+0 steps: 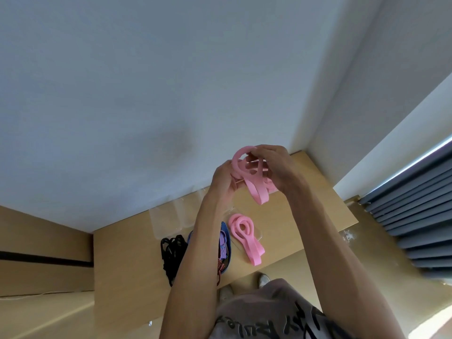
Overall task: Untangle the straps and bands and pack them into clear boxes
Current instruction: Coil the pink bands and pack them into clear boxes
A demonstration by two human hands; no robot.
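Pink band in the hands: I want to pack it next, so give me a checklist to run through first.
1. Left hand grip on the pink band: ok.
2. Right hand grip on it: ok.
3. Band untangled: not ok, loops cross.
4. Band lifted above the table: ok.
5. Clear boxes open and free: cannot tell.
6. Second pink band packed: cannot tell.

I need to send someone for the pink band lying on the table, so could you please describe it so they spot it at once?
Start at the wooden table against the white wall. Below the two raised hands lies the pink band, resting partly on a clear box. Unlike the black straps and the striped band to its left, it is plain pink, coiled at the top, with flat loops trailing toward the table's near edge.
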